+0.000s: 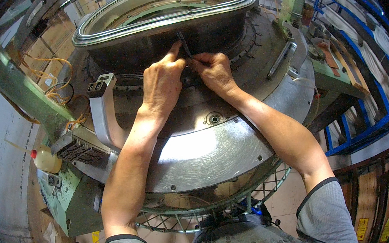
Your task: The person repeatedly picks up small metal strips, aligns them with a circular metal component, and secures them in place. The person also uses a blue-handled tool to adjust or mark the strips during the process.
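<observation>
A thin, narrow metal strip [183, 42] stands slightly tilted against the dark front wall of a large ring-shaped cylinder [125, 57]. My left hand [163, 81] has its index finger stretched up along the strip, its tip at the strip's upper part. The other left fingers are curled, and the thumb side lies close to the strip's lower end. My right hand [215, 73] pinches the lower end of the strip between thumb and index finger. Both hands meet just below the strip, and the fingers hide its bottom end.
Around the cylinder runs a wide round machine bed with a shiny metal plate [208, 160] in front. A metal bracket [105, 110] rises on the left, beside a green post [31, 82]. A yellowish bottle [47, 160] hangs far left. On the right stands a blue rack [373, 134].
</observation>
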